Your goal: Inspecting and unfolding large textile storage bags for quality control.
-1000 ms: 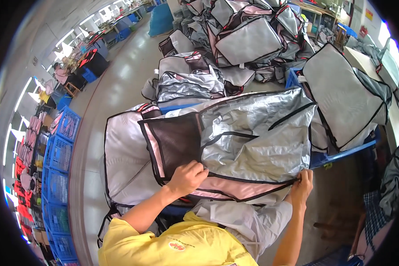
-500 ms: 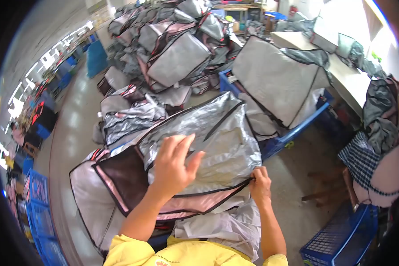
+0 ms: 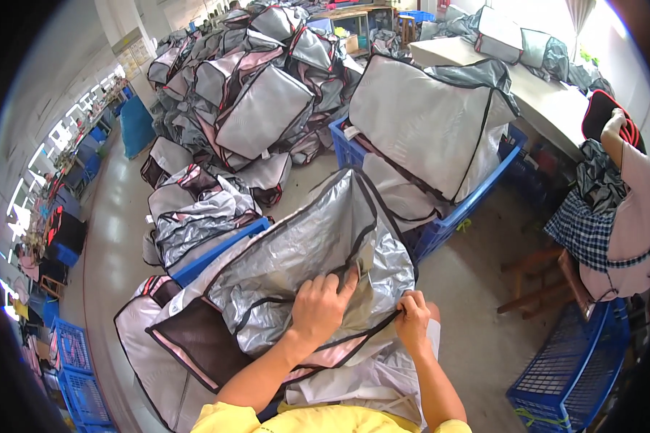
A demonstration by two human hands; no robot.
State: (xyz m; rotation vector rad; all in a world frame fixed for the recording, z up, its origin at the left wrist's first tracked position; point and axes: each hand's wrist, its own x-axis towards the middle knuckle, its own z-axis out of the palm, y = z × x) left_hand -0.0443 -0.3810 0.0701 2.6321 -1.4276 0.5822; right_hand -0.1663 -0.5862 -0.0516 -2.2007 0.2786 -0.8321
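Observation:
A large bag with a crinkled silver lining (image 3: 282, 260), black edge binding and pink-grey outer cloth lies spread in front of me, its far side raised in a peak. My left hand (image 3: 319, 309) is inside it against the lining; one digit stretches out toward a black trim strip, while the others bend down, their tips hidden. At the bag's near right corner, my right hand (image 3: 413, 321) pinches the black-bound edge. A dark mesh panel (image 3: 202, 339) shows on the bag's left, above another pale grey bag piece (image 3: 148, 361).
Behind stands a big heap of silver-grey bags (image 3: 267, 112). A blue crate (image 3: 440, 234) holding a large grey bag is at the right, near a long pale table (image 3: 513, 90). Blue baskets (image 3: 570, 368) stand lower right, beside a person in a checked apron (image 3: 585, 227).
My left hand has come down from above the bag onto its lining. The bag's far side has risen and its mouth gapes wider. My right hand keeps hold of the edge.

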